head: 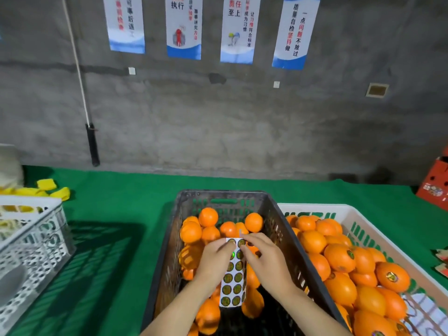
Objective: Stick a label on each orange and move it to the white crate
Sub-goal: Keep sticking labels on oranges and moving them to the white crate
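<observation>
Above the dark grey slatted plastic crate (pixel 169 251), at centre foreground, both hands work on a white paper label strip (pixel 234 284) printed with two columns of round, shiny green-gold stickers. The left hand (pixel 213 260) grips the strip near its upper end, thumb across the face, so that the rest hangs free and taut for peeling. The right hand (pixel 264 258) has its thumb and forefinger closed on the top right corner of the strip, apparently to lift one sticker. Whether that sticker has come off the backing cannot be told, since the fingertips cover it. Holding the strip directly over the unlabelled oranges (pixel 208 216) probably keeps the reach to the next fruit short. The white slatted plastic crate (pixel 363 226) stands just beside the dark one on the right, again a short transfer, and is already piled with fruit. One labelled orange (pixel 392 277) there shows its sticker on top. Both crates rest on a green cloth table cover (pixel 116 214). Their near ends are cut off by the frame, and the hands and strip hide the fruit beneath them, so the count left cannot be judged. At far left a white perforated plastic basket (pixel 36 243) is partly cropped, with yellow foam sleeves (pixel 52 189) beside it. A red printed carton (pixel 434 187) is cropped at the right edge.
</observation>
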`<state>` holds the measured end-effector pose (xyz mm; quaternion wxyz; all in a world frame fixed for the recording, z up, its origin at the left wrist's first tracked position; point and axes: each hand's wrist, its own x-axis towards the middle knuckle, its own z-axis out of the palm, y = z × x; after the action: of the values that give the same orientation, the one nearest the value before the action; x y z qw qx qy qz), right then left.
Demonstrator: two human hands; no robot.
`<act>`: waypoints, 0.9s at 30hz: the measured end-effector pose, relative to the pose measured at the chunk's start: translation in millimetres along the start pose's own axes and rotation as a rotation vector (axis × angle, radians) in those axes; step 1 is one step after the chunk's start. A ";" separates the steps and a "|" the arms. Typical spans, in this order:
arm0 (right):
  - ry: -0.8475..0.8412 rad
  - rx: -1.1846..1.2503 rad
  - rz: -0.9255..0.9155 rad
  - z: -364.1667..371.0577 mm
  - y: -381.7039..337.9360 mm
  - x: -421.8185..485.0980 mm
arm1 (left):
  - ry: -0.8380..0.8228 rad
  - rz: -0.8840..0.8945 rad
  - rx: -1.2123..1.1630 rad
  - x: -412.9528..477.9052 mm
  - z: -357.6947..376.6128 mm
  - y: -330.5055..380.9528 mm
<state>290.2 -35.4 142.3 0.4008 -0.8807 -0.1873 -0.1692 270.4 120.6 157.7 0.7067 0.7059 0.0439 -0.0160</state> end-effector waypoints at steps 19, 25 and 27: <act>0.160 -0.025 0.137 6.4 -7.4 -5.4 | -0.038 -0.039 -0.045 1.5 1.2 -4.1; 0.192 0.036 0.114 4.2 -12.4 -5.6 | 0.024 -0.082 -0.096 1.3 2.0 -2.2; 0.224 0.083 0.100 2.6 -13.3 -4.9 | 0.073 -0.104 -0.178 2.7 0.3 0.2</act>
<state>280.2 -26.3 147.0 0.4631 -0.8473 -0.1041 -0.2384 273.1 120.4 157.7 0.7628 0.6372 0.1077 -0.0230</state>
